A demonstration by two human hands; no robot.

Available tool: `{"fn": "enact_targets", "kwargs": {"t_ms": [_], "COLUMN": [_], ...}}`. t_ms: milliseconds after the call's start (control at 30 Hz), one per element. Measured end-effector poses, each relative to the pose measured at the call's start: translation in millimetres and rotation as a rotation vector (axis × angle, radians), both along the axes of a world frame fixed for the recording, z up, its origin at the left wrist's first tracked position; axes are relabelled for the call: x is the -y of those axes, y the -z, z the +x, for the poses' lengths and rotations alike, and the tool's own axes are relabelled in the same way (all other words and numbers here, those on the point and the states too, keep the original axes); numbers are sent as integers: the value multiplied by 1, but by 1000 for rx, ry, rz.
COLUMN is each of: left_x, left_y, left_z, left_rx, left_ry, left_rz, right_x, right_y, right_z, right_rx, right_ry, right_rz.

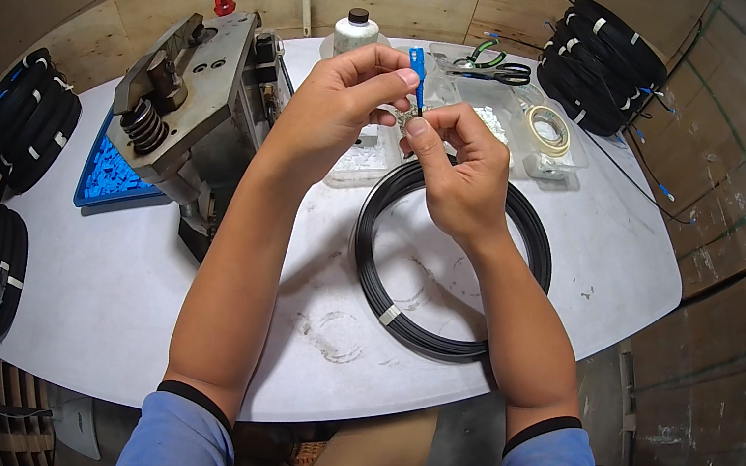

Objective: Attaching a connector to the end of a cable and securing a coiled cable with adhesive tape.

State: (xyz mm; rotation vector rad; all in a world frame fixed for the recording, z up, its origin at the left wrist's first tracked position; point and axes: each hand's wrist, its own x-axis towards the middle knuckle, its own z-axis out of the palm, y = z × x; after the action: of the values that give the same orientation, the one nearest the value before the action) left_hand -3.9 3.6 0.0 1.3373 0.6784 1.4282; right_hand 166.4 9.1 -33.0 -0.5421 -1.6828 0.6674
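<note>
Here, through the head camera, I count one white table (109, 316), one metal machine (203, 93) at its left, and one black cable coil (433, 343) partly behind the right hand (463, 174). One white bottle (355, 33) stands beyond the left hand (352, 95). Any lettering on the coil's one visible white band (390, 316) is too small to read. Left thumb and forefinger are pinched together on one blue connector (418, 68), raised above the table; right thumb and forefinger clamp the black cable end (420, 114) just below it.
</note>
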Motion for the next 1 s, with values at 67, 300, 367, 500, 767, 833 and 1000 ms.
{"fn": "enact_targets", "kwargs": {"t_ms": [67,300,367,500,767,833,1000], "left_x": [0,2,2,3,1,2,2], "left_y": [0,-2,-2,-2,0,-2,-2], "left_z": [0,1,1,2,0,1,0], "left_rx": [1,-9,-14,7,-54,5,-23], "left_ry": [3,4,10,2,-16,-5,2], "left_rz": [0,-9,-7,-8,19,-21,-1], "right_x": [0,-1,-1,-2,-1,0,-1], "right_y": [0,0,0,1,1,0,1], "right_z": [0,0,0,0,-1,-1,-1], "right_rx": [2,-15,-14,-15,-18,-14,-15], "right_ry": [-1,-18,-17,-15,-15,-5,-9], "right_rz": [-2,13,9,1,13,3,2]}}
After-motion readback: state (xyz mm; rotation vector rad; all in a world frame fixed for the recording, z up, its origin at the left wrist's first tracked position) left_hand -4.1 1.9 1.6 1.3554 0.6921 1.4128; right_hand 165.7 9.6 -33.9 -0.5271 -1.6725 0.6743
